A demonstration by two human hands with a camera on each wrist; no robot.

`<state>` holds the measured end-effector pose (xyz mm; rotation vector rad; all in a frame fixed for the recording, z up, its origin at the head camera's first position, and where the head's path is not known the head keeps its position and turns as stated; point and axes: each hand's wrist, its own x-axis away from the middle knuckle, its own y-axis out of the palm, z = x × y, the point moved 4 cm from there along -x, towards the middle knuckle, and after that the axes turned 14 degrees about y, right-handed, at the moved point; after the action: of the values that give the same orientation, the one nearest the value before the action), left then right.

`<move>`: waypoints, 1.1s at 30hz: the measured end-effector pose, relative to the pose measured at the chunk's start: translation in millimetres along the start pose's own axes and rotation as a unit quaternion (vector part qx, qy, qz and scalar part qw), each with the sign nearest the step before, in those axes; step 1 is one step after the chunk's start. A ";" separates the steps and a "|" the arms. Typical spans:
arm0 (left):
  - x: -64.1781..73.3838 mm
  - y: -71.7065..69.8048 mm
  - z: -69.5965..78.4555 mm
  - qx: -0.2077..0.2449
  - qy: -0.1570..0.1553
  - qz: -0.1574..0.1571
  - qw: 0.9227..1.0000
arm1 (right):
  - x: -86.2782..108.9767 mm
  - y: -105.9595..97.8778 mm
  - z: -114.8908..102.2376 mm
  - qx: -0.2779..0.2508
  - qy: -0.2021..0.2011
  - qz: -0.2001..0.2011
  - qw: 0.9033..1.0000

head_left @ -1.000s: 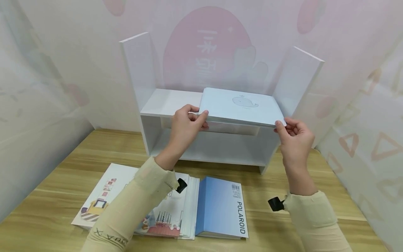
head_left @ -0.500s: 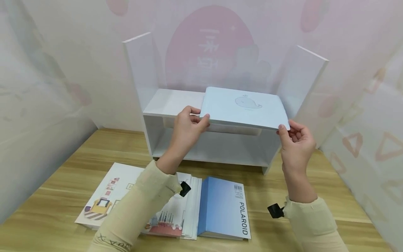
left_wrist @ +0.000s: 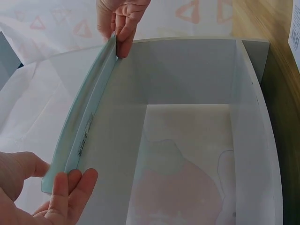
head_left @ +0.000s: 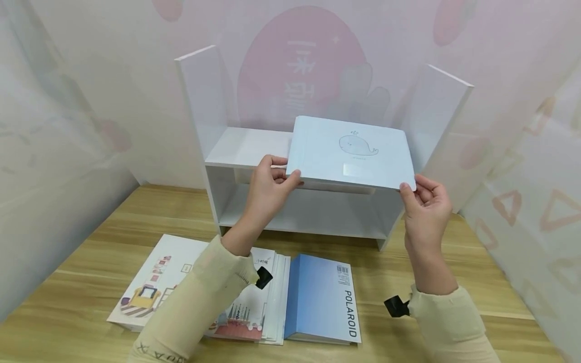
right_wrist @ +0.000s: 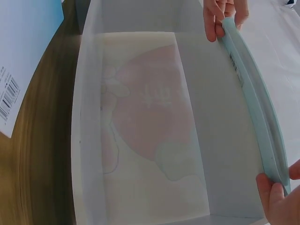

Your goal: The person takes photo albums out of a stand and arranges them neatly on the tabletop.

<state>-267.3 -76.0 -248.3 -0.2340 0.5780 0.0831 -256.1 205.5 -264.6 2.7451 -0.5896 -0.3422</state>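
Observation:
A pale blue photo album (head_left: 317, 146) with a whale drawing lies face up in both hands, over the right part of the upper shelf (head_left: 254, 146). My left hand (head_left: 270, 184) pinches its near left corner, thumb on the cover and fingers below. At the near right corner my right hand (head_left: 426, 201) grips it the same way. From the left wrist view, the album's edge (left_wrist: 86, 112) spans between the two hands, a barcode on its underside. Whether its far edge touches the shelf cannot be told.
The white desktop shelf has tall side panels (head_left: 199, 101) and a lower compartment (head_left: 322, 212). On the wooden table (head_left: 386, 333) in front lie a stack of white illustrated albums (head_left: 154, 282), partly under the left forearm, and a blue POLAROID album (head_left: 322, 297).
The album's far edge has risen, so its cover tilts more toward me and now catches a bright reflection. Both hands keep their hold on its near corners, and the right one has dropped slightly.

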 end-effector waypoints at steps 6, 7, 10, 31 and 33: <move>4.0 -0.5 -3.5 0.023 0.013 0.003 1.000 | 6.2 -0.8 3.2 -0.007 -0.026 -0.022 0.999; 4.8 -0.8 -3.6 0.018 0.015 0.002 1.000 | 6.9 -1.4 3.6 -0.013 -0.027 -0.026 0.999; 7.1 -1.3 -3.7 0.008 0.028 -0.002 1.000 | 8.5 -2.7 3.5 -0.039 -0.022 -0.037 0.998; 15.9 -8.4 -0.2 0.066 0.075 -0.003 0.995 | 14.3 -13.4 -5.9 -0.055 0.082 -0.197 0.975; 17.5 -9.7 1.3 0.066 0.076 -0.007 0.995 | 15.0 -14.0 -7.0 -0.049 0.082 -0.207 0.974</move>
<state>-250.6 -84.9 -254.9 -0.1172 0.7302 0.0127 -235.8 212.8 -265.5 2.7473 0.0469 -0.2265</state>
